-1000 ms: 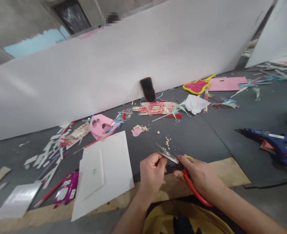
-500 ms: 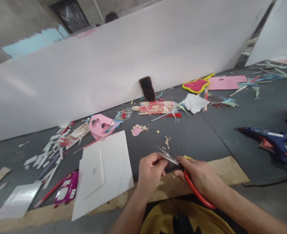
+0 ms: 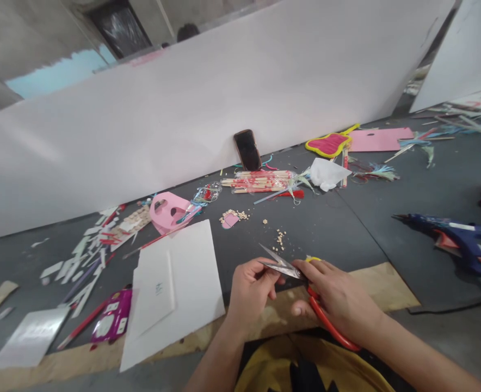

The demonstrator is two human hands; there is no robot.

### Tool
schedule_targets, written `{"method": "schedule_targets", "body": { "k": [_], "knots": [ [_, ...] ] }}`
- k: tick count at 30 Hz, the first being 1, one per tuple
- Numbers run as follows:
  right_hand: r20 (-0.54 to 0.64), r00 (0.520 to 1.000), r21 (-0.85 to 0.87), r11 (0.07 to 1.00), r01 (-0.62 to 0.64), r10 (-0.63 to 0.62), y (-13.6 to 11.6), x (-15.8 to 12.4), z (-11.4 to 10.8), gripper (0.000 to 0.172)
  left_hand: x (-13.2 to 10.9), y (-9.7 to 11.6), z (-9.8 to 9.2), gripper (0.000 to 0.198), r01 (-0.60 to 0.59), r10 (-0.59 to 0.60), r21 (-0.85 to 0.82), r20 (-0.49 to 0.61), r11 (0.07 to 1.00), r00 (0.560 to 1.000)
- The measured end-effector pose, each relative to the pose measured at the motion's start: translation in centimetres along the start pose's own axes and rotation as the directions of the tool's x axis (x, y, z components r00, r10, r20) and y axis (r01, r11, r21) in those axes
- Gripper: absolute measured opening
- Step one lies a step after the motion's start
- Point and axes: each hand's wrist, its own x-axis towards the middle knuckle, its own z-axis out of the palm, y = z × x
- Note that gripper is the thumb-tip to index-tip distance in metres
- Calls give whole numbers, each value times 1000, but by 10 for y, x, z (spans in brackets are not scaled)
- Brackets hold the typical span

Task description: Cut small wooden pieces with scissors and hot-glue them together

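Observation:
My right hand (image 3: 340,302) grips red-handled scissors (image 3: 293,275), blades parted and pointing left. My left hand (image 3: 251,288) is pinched closed right at the blades, holding something too small to make out between thumb and fingers. Both hands hover over the edge of a brown cardboard strip (image 3: 387,288) on the dark grey floor. Small beige cut bits (image 3: 280,237) lie just beyond the scissor tips.
White paper sheets (image 3: 179,283) lie to the left, with a purple packet (image 3: 113,321) and paper scraps (image 3: 85,256) beyond. A blue glue gun (image 3: 452,239) lies at the right. A phone (image 3: 247,149) leans on the white board (image 3: 208,109); sticks (image 3: 257,181), pink cutouts (image 3: 169,209) nearby.
The scissor blades have opened wider and the right thumb has dropped lower. Both hands stay in about the same place.

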Motion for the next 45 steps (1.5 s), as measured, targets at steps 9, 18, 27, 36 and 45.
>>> {"method": "schedule_targets", "body": {
  "k": [9,18,27,36,45],
  "knots": [
    [-28,999,43,999,21,-20,-1,0,2,37,1,-5,-2,19,51,-50,-34,31,998,998],
    [2,996,28,996,-88,88,1,4,2,31,1,-12,5,20,-49,54,130,-38,990,998],
    [104,990,110,988,-105,94,-5,2,-1,31,1,-14,7,27,-152,163,171,-55,974,985],
    [38,983,-99,979,-177,181,12,3,-12,35,9,-22,-5,28,-67,77,158,-60,985,995],
    [-55,974,-104,969,-225,220,25,4,-11,32,18,-26,-11,29,-26,31,57,-92,998,995]
  ]
}}
